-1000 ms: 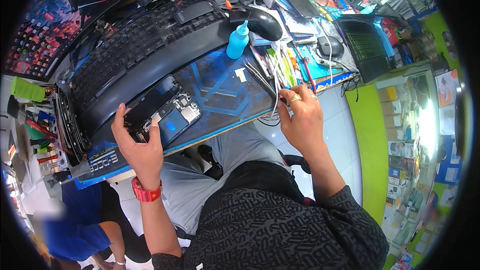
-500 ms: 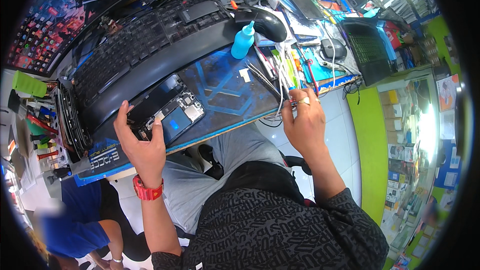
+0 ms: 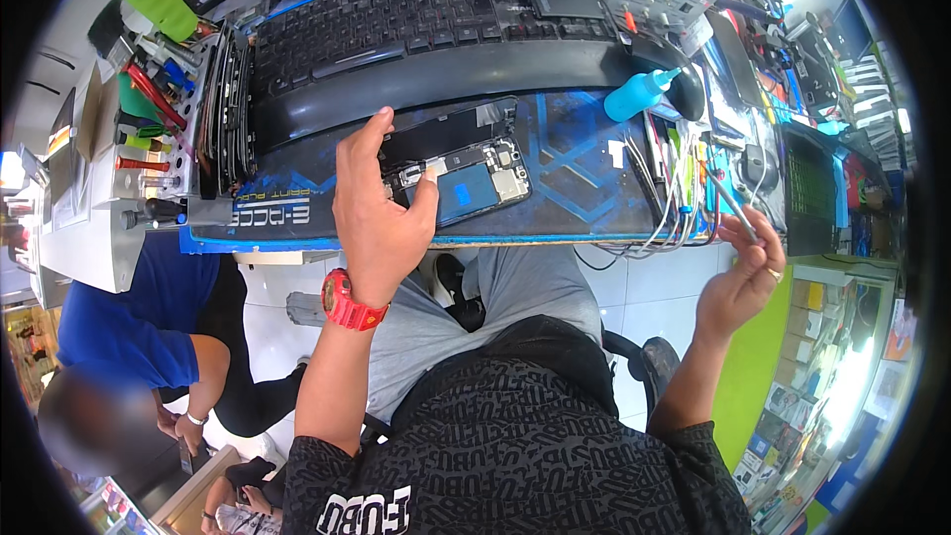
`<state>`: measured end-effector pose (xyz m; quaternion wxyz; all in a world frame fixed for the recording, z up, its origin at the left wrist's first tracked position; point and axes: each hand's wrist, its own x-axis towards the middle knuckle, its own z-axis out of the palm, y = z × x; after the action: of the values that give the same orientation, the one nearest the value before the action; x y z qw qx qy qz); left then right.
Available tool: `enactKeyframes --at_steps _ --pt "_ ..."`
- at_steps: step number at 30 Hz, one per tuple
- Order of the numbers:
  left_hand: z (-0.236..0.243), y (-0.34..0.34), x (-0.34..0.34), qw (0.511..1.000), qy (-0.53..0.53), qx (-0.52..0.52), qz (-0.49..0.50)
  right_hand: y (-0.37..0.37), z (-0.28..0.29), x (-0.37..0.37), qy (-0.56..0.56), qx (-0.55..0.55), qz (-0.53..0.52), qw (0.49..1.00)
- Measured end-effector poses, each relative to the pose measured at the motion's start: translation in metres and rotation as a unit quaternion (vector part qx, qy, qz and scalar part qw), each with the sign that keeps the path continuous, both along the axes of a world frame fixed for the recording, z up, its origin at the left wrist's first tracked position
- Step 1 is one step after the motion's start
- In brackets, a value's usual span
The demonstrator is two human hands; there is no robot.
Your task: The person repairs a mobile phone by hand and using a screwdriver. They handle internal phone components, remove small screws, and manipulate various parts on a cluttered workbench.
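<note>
Torso: black short-sleeved shirt point(image 3: 535, 436), grey lettering pattern
Left wrist: chunky red watch point(image 3: 349, 302)
Right finger: shiny ring point(image 3: 774, 274)
Legs: grey trousers point(image 3: 540, 289)

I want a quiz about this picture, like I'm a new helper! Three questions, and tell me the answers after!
1. Pick one: which hand holds the slim tool? A) left B) right C) neither
2. What colour is the bottle on the desk mat?
3. Fill in: the left hand is at the opened ____.

Key:
1. B, the right hand.
2. Light blue.
3. Phone.
</note>
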<state>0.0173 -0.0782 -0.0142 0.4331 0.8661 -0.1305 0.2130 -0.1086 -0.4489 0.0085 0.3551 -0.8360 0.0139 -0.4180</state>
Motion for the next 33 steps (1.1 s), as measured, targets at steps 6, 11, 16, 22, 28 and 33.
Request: enactKeyframes --at_steps 6,11,16,22,28,33 --pt "-0.003 0.001 0.003 1.000 -0.026 0.013 0.003 0.010 0.032 -0.007 0.045 0.079 0.049 0.995" --pt "-0.001 -0.001 0.002 1.000 -0.004 0.007 0.005 0.025 0.043 -0.010 0.142 0.097 0.046 0.984" --pt "0.000 -0.004 0.000 1.000 0.017 -0.008 0.016 0.037 0.051 -0.005 0.208 0.030 0.026 0.977" --pt "-0.002 -0.004 -0.001 0.999 0.028 -0.012 0.011 0.037 0.021 0.015 0.070 -0.100 0.025 0.992" --pt "-0.004 -0.003 0.000 0.999 0.031 -0.008 0.009 0.043 0.001 0.021 0.139 0.032 0.056 0.988" --pt "-0.004 -0.002 -0.001 1.000 0.027 -0.003 0.008 0.034 -0.013 0.048 0.033 0.031 0.068 0.997"
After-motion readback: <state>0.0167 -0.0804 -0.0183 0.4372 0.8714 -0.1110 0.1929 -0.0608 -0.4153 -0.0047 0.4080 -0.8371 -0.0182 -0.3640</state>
